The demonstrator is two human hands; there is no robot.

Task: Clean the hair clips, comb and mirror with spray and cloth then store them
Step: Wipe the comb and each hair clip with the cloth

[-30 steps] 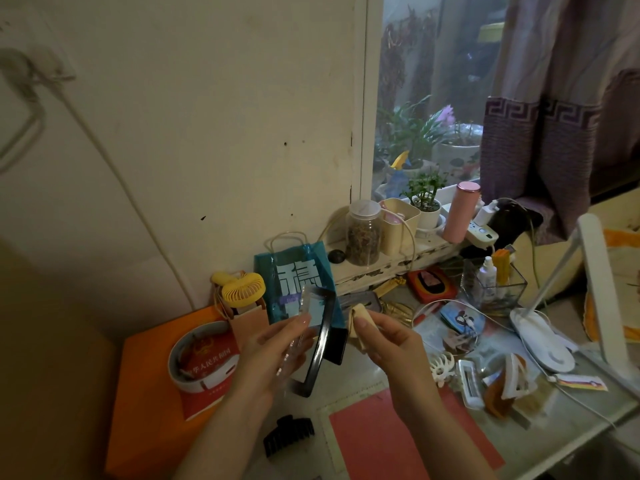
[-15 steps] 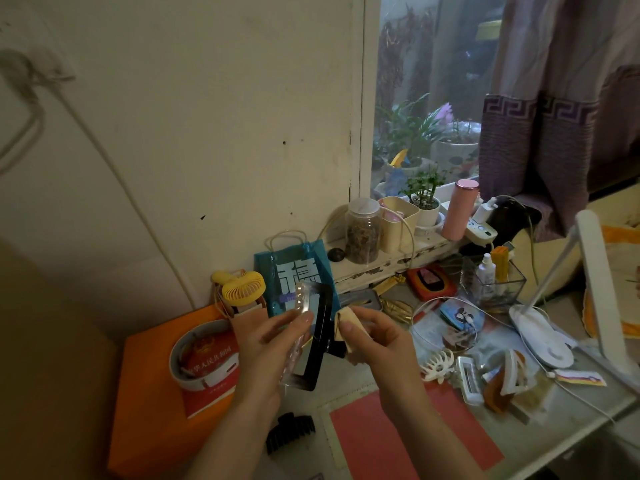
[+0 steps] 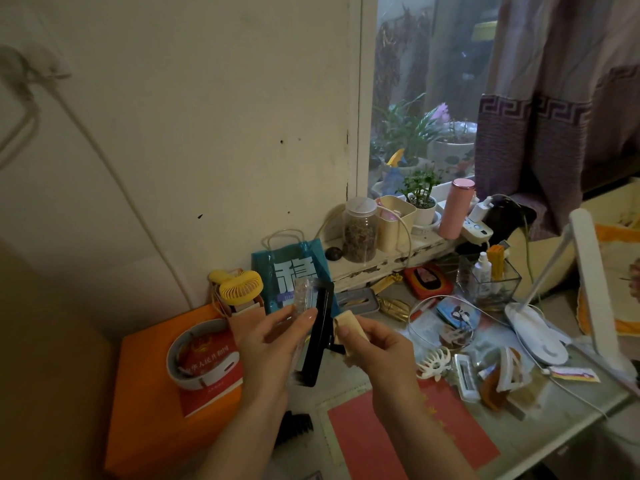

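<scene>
The left hand (image 3: 273,344) is raised over the desk (image 3: 561,424), its thumb and fingers curled round a black-framed mirror (image 3: 317,336) that stands nearly upright and is seen almost edge-on, with a clear sparkly part along its left side. Just to its right, the right hand (image 3: 374,344) pinches a small folded beige cloth (image 3: 348,322) between thumb and fingers, the cloth touching the mirror's right edge. On the desk below the left wrist lies a black claw clip (image 3: 294,427), partly hidden by the forearm. To the right of the hands, a white claw clip (image 3: 434,363) rests on the desk, and beyond it lies a loose pile of more hair clips (image 3: 502,379), white, clear and amber, too jumbled to tell apart one by one. A red mat (image 3: 415,441) lies under the right forearm. At the left stands an orange box (image 3: 152,403) with a white band and a red booklet on it; behind it are a yellow handheld fan (image 3: 240,287) and a teal paper bag (image 3: 294,268) against the wall. A white desk lamp (image 3: 540,327) stands at the right, and a clear square container (image 3: 488,278) holding small bottles sits near the windowsill
</scene>
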